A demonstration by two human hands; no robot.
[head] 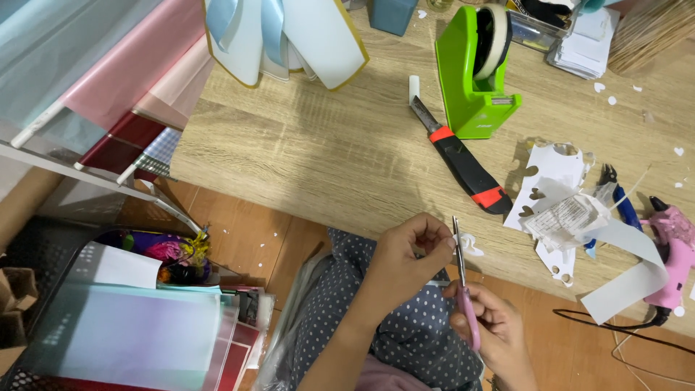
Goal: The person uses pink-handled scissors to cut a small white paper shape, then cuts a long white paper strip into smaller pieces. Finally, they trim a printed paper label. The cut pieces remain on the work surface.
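Pink and pale rolls of wrapping paper (108, 65) lean at the far left beside the wooden table (304, 152). Near the table's front edge, the left hand (405, 264) pinches a small white paper cutout (469, 242) between closed fingertips. Just right of it, the right hand (492, 329) grips pink-handled scissors (463, 286), blades nearly closed at the cutout. Farther right lie a utility knife (460, 159), green tape dispenser (474, 69) and pink glue gun (673, 250).

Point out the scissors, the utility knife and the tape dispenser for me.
scissors (463, 289): head view, on the shut blades where they meet the pink handle.
utility knife (463, 168): head view, on the middle of the black handle.
tape dispenser (467, 80): head view, on the green side wall.
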